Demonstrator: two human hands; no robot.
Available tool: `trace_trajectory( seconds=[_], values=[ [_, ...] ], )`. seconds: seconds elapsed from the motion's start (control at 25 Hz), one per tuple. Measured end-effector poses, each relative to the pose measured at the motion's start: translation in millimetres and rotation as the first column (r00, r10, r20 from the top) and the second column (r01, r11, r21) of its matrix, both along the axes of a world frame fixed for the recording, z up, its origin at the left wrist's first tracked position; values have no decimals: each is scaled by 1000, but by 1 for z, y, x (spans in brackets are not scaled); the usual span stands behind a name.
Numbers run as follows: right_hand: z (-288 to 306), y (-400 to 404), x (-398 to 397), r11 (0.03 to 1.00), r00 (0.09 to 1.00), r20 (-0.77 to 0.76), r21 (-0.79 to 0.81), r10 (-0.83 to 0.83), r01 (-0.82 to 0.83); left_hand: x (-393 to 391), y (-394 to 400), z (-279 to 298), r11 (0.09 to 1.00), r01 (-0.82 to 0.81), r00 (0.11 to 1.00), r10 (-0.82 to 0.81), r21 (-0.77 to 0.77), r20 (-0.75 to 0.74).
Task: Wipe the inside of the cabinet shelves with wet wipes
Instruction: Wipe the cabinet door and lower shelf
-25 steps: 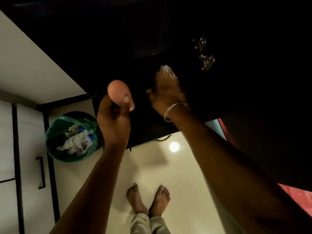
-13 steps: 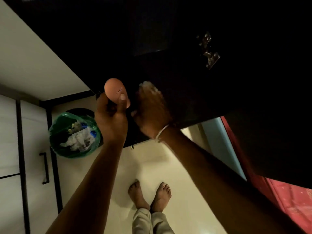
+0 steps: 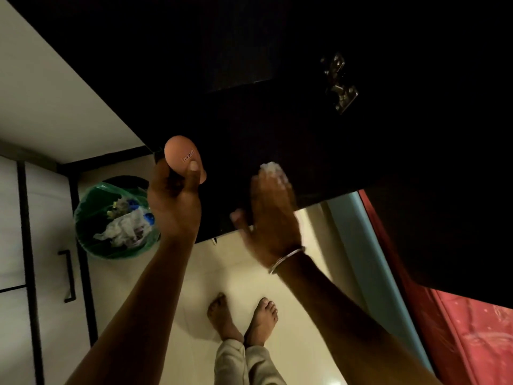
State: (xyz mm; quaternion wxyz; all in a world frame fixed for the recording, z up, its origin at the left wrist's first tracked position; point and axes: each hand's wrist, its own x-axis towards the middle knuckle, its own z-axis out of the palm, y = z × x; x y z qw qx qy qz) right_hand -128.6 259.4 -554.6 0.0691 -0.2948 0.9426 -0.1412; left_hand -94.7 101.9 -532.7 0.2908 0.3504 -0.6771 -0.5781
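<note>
Nearby, left hand (image 3: 174,202) grips an egg-shaped object (image 3: 181,158); right hand (image 3: 270,215) presses wipe (image 3: 273,170) flat on dark shelf (image 3: 305,151) above bin (image 3: 116,220).

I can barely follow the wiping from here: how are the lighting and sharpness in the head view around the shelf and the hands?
Head view: the cabinet shelf is nearly black, no surface detail; the right hand pressing the wet wipe is motion-blurred; the left hand gripping a brown egg-shaped object is sharper; the floor is brightly lit; wide-angle lens bends straight edges.
</note>
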Motion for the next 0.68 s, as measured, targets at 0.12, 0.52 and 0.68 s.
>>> trace_trajectory(
  seconds=[0.12, 0.52, 0.68],
  values=[
    [0, -6, 13, 830, 829, -20, 1, 558, -558, -3, -3, 7, 999, -37, 999, 37, 5, 21],
    [-9, -79, -20, 855, 856, -30, 73, 517, -514, 1, -12, 9, 1000, -27, 999, 28, -14, 32],
    [-4, -70, -133, 971, 978, -42, 137, 202, -195, -3, -19, 15, 996, 40, 999, -38, -83, 31]
  ],
)
